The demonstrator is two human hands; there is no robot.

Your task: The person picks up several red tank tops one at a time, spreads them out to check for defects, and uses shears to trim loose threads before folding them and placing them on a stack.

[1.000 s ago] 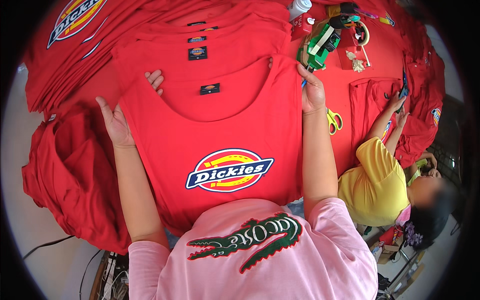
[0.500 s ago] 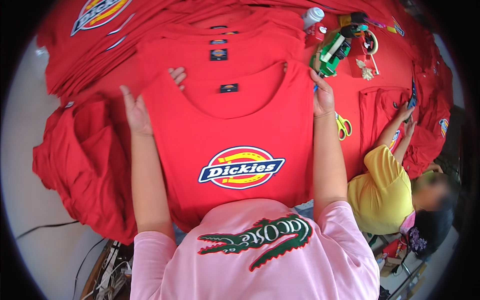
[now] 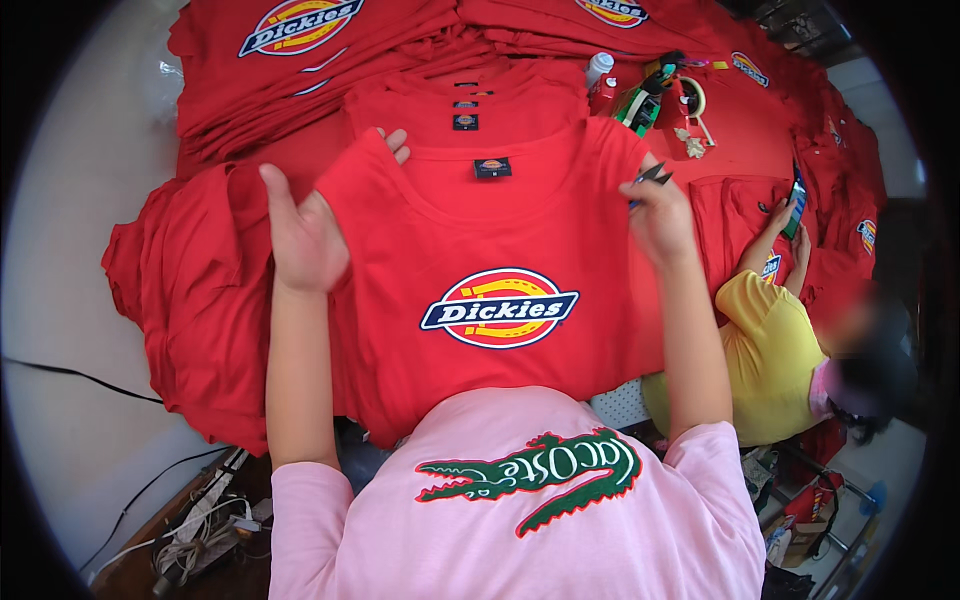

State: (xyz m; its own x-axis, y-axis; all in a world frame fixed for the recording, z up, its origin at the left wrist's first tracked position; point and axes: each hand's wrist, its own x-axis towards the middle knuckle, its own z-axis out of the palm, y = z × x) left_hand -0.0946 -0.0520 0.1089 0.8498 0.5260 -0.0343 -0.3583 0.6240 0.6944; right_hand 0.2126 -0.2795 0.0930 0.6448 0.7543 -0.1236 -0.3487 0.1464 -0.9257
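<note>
A red T-shirt [image 3: 480, 235] with an oval printed emblem and a dark neck label is spread before me, its lower part against my pink top. My left hand [image 3: 308, 240] is at the shirt's left shoulder, thumb apart and fingers stretched behind the cloth, their tips showing above it. My right hand [image 3: 662, 215], at the right shoulder, is closed round small thread snips [image 3: 652, 176] whose dark pointed blades stick out past the thumb. Whether it also grips the cloth is hidden.
Stacked red shirts [image 3: 300, 85] lie at the far side, and a crumpled red heap [image 3: 200, 300] at left. A white-capped bottle [image 3: 598, 68], a green tool [image 3: 640, 105] and a tape roll [image 3: 692, 98] stand far right. A co-worker in yellow [image 3: 765, 350] holds a phone [image 3: 795, 205].
Both hands have come nearer with the shirt, and my right hand has turned so the snips' blades show. The yellow-handled scissors beside my right wrist are out of sight now.
</note>
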